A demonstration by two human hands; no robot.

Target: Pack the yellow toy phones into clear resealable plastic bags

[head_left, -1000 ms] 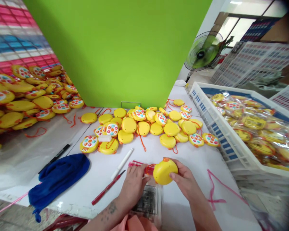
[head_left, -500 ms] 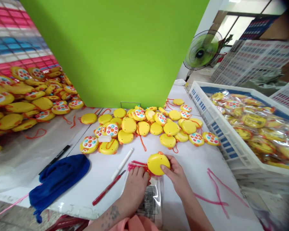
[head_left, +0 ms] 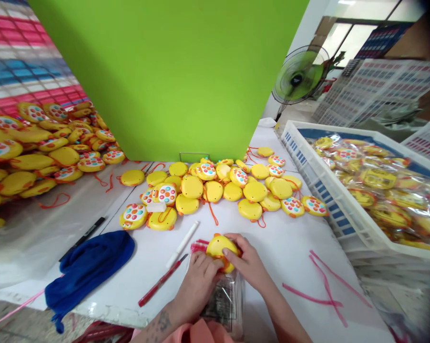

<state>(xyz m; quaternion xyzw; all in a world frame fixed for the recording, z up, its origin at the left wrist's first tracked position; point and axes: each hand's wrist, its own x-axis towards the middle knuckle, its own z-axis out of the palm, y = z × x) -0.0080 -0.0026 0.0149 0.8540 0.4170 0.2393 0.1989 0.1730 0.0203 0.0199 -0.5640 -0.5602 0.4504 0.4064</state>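
White counter (head_left: 286, 255): over the clear bag (head_left: 225, 302), right hand (head_left: 248, 261) grips a yellow chick toy (head_left: 217, 245), left hand (head_left: 199, 276) pinches its edge, seemingly steadying it.

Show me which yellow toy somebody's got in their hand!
It's the yellow toy gripped by the right hand, with the left hand at its edge. Neither hand touches the other yellow toys.
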